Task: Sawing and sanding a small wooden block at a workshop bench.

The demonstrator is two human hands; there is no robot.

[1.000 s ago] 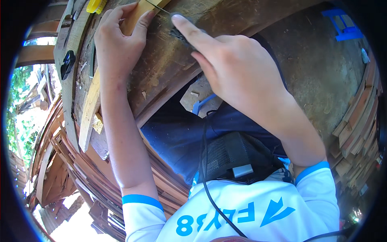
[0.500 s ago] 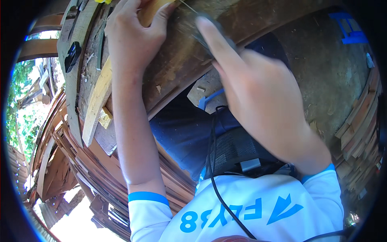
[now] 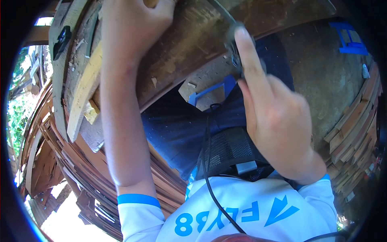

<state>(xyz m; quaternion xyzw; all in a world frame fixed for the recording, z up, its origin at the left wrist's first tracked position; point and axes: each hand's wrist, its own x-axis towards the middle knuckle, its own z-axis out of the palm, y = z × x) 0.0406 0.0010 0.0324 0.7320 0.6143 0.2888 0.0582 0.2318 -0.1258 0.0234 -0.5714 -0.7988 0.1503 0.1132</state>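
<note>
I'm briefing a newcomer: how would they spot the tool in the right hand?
Find the brown bench across the top, then the right hand at its near edge. The tool it holds has a dark grip and a slim greyish shaft slanting toward upper left, unlike the broader pale plank at left.

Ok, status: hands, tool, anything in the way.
Right hand gripping tool. Left hand at wood, partly out of frame. Black cable over lap, clear of tool.
</note>
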